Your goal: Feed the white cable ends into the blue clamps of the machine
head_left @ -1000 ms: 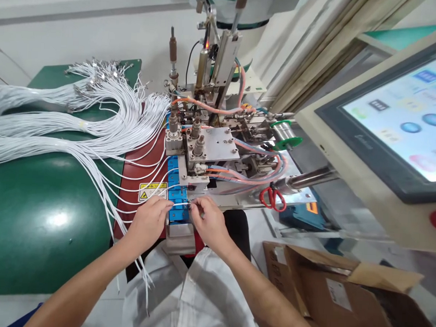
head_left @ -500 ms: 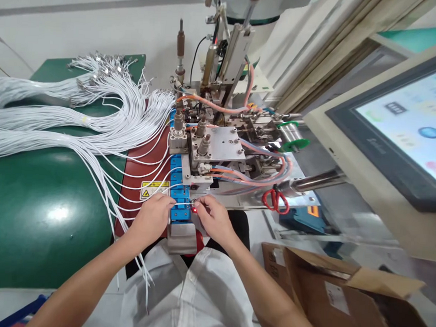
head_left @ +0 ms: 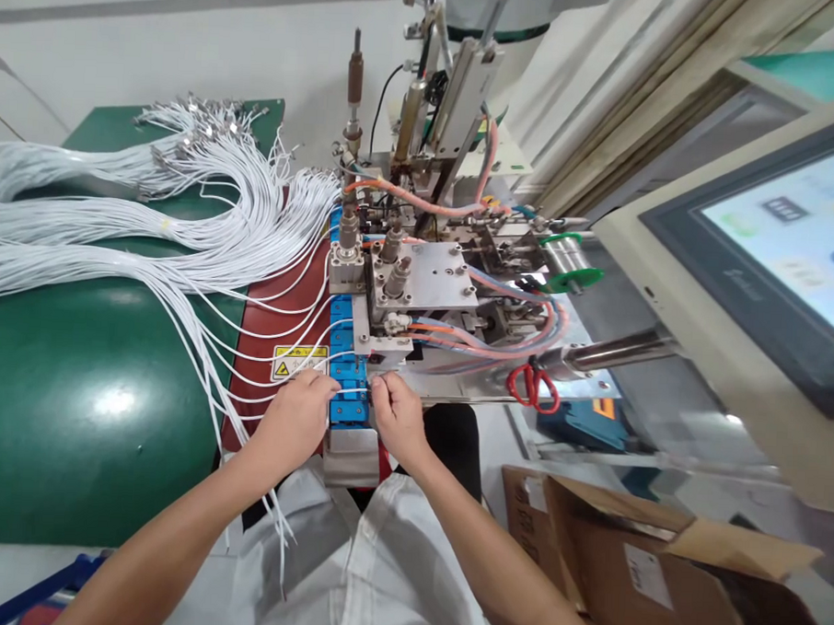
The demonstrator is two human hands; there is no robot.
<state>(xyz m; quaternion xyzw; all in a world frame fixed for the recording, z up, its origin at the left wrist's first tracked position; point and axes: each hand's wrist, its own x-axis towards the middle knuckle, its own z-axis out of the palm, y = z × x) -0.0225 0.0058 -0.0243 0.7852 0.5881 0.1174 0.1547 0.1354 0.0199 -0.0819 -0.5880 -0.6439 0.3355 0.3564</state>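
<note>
Pinched white wire (head_left: 351, 390) w/ L hand (head_left: 299, 412) + R hand (head_left: 399, 417) over blue blocks (head_left: 347, 412), prob. risked skewing it if tugged unevenly.

One left hand (head_left: 296, 416), one right hand (head_left: 401, 421) (two altogether) and one spool (head_left: 566, 258) show.

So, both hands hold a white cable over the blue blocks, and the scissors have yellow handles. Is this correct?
No, the scissors are red-handled, as the head view shows. The left hand and right hand do hold a white cable over the blue blocks.
</note>
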